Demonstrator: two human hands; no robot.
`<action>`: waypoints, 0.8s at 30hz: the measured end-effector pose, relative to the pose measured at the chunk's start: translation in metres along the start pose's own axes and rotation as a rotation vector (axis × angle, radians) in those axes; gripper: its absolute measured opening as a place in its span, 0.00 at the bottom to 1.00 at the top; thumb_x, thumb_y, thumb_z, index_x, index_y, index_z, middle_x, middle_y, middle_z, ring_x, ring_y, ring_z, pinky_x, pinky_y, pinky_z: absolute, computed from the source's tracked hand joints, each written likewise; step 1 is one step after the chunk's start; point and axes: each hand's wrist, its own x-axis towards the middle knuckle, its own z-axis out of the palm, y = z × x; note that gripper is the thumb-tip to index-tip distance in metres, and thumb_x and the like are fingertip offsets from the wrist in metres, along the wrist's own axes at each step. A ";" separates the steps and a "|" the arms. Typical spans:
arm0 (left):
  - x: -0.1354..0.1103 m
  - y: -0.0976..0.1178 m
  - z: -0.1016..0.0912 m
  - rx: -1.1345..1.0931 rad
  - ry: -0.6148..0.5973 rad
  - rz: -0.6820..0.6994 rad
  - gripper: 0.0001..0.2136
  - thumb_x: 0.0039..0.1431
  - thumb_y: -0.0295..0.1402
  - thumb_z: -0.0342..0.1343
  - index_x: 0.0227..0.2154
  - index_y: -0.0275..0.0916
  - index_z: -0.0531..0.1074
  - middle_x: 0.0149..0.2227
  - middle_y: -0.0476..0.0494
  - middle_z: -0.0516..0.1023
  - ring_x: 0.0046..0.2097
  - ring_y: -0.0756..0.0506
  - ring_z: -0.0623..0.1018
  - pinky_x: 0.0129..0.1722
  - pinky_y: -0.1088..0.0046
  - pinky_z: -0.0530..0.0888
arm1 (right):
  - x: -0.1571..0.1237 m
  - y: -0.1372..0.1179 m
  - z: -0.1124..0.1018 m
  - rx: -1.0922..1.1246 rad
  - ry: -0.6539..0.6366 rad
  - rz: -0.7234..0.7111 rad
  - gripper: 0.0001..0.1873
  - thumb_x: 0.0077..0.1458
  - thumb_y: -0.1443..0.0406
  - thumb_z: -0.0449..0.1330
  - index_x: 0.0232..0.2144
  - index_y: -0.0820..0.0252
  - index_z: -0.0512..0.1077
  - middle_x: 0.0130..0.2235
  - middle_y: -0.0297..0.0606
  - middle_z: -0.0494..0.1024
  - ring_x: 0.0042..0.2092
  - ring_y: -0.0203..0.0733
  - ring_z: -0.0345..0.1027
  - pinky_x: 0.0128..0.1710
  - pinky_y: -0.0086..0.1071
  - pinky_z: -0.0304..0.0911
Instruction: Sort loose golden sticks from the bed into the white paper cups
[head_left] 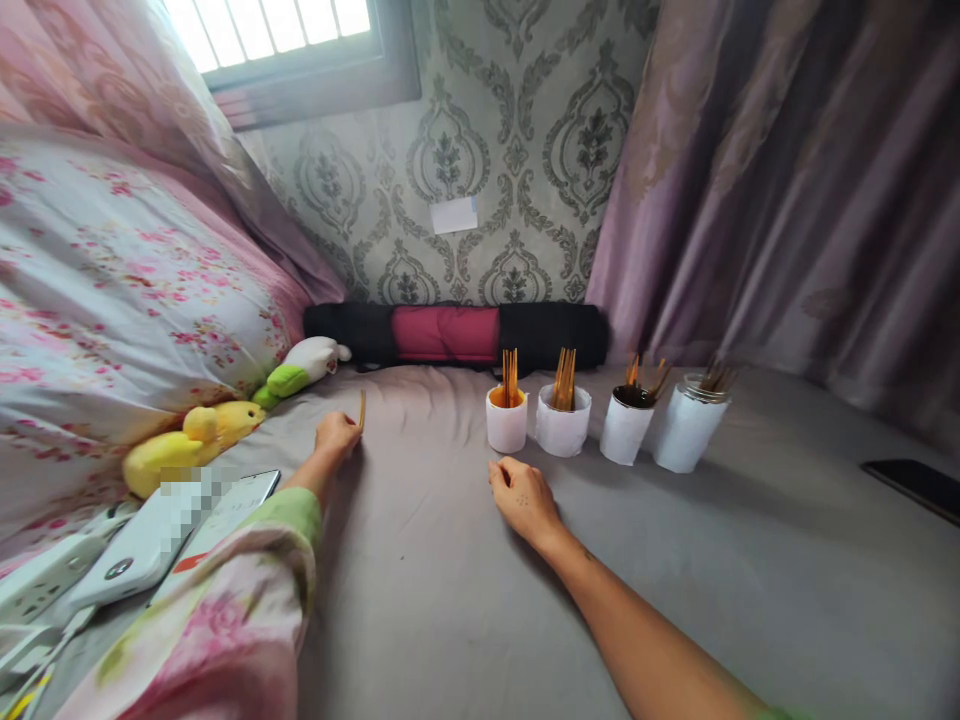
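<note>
A thin, yellowish-brown stick point(363, 410) stands upright in the pinched fingers of my left hand point(337, 436), just above the grey sheet. My right hand point(523, 497) is closed, fingers curled in, and nothing shows between them. It lies just in front of a white-wrapped cup point(507, 428) with several similar sticks point(511, 378) standing in it. To the right of that cup are a wider white-wrapped cup point(562, 432), a tilted-looking white cup with a dark inside point(627, 432), and a white-wrapped glass jar point(688, 430). Each of these also holds thin sticks.
Left of my left arm lie a yellow plush toy point(180, 448), a green and white plush toy point(304, 366), a phone point(225, 515), a white power bank point(142, 550) and a power strip point(49, 575). A black and red roll point(446, 334) lies along the wall. A dark phone point(919, 488) is far right.
</note>
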 end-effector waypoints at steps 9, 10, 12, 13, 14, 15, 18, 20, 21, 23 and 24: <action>0.001 0.002 0.006 0.064 -0.020 0.011 0.03 0.40 0.25 0.53 0.23 0.36 0.70 0.28 0.38 0.75 0.38 0.40 0.74 0.34 0.71 0.67 | -0.001 0.001 0.001 -0.023 -0.010 0.011 0.17 0.56 0.59 0.45 0.23 0.57 0.69 0.23 0.36 0.73 0.26 0.34 0.62 0.24 0.28 0.42; 0.002 0.001 0.006 0.068 -0.021 0.008 0.03 0.41 0.25 0.53 0.23 0.36 0.70 0.28 0.37 0.75 0.38 0.40 0.74 0.34 0.70 0.67 | -0.001 0.001 0.001 -0.022 -0.009 0.008 0.17 0.56 0.59 0.45 0.24 0.57 0.69 0.23 0.36 0.73 0.26 0.34 0.62 0.24 0.28 0.42; 0.002 0.001 0.007 0.074 -0.025 0.005 0.03 0.41 0.26 0.53 0.22 0.35 0.70 0.28 0.36 0.75 0.38 0.39 0.74 0.34 0.70 0.67 | -0.001 0.001 0.002 -0.023 -0.004 0.008 0.17 0.56 0.59 0.45 0.23 0.56 0.69 0.24 0.36 0.74 0.26 0.34 0.62 0.24 0.28 0.42; 0.003 0.001 0.008 0.076 -0.027 0.006 0.03 0.41 0.26 0.53 0.22 0.35 0.70 0.29 0.35 0.75 0.38 0.39 0.74 0.35 0.70 0.67 | -0.001 0.001 0.002 -0.025 -0.003 0.011 0.17 0.56 0.59 0.45 0.23 0.56 0.69 0.24 0.36 0.74 0.26 0.34 0.62 0.24 0.28 0.42; 0.003 0.001 0.008 0.078 -0.028 0.007 0.03 0.41 0.26 0.53 0.23 0.35 0.70 0.30 0.35 0.75 0.39 0.38 0.73 0.35 0.69 0.67 | -0.001 0.001 0.002 -0.027 -0.002 0.013 0.17 0.56 0.58 0.45 0.23 0.56 0.69 0.24 0.36 0.74 0.26 0.34 0.62 0.24 0.28 0.42; 0.003 0.000 0.008 0.080 -0.028 0.008 0.03 0.41 0.26 0.53 0.23 0.34 0.70 0.31 0.34 0.75 0.40 0.38 0.73 0.35 0.69 0.67 | -0.001 0.001 0.002 -0.031 -0.003 0.015 0.17 0.56 0.58 0.45 0.24 0.56 0.69 0.24 0.36 0.74 0.26 0.34 0.62 0.24 0.28 0.42; 0.005 0.000 0.009 0.087 -0.026 0.010 0.04 0.42 0.26 0.53 0.24 0.34 0.70 0.32 0.33 0.74 0.41 0.38 0.73 0.36 0.69 0.67 | -0.001 0.000 0.002 -0.043 -0.011 0.020 0.18 0.56 0.58 0.45 0.24 0.56 0.70 0.23 0.35 0.74 0.25 0.34 0.62 0.23 0.28 0.41; 0.006 0.000 0.010 0.094 -0.023 0.011 0.03 0.42 0.26 0.52 0.23 0.34 0.70 0.32 0.33 0.74 0.40 0.38 0.73 0.36 0.69 0.67 | -0.001 0.000 0.002 -0.053 -0.017 0.026 0.18 0.56 0.58 0.45 0.24 0.57 0.70 0.24 0.35 0.74 0.25 0.33 0.62 0.23 0.28 0.41; 0.006 0.000 0.010 0.097 -0.021 0.011 0.03 0.43 0.26 0.52 0.23 0.34 0.70 0.32 0.33 0.74 0.40 0.38 0.73 0.36 0.69 0.67 | -0.001 0.000 0.001 -0.057 -0.019 0.029 0.18 0.56 0.58 0.45 0.24 0.57 0.70 0.24 0.35 0.74 0.25 0.33 0.62 0.23 0.28 0.41; 0.008 0.000 0.011 0.101 -0.018 0.012 0.03 0.42 0.26 0.52 0.23 0.34 0.69 0.32 0.34 0.74 0.40 0.38 0.73 0.36 0.69 0.67 | -0.001 -0.001 0.001 -0.062 -0.022 0.029 0.18 0.56 0.58 0.45 0.25 0.57 0.70 0.24 0.36 0.74 0.26 0.33 0.62 0.23 0.29 0.41; 0.008 0.000 0.011 0.102 -0.016 0.014 0.02 0.42 0.26 0.53 0.23 0.35 0.69 0.32 0.34 0.74 0.40 0.38 0.73 0.36 0.69 0.67 | -0.001 -0.001 0.001 -0.061 -0.023 0.026 0.18 0.56 0.58 0.45 0.25 0.57 0.70 0.24 0.35 0.74 0.26 0.33 0.62 0.23 0.29 0.41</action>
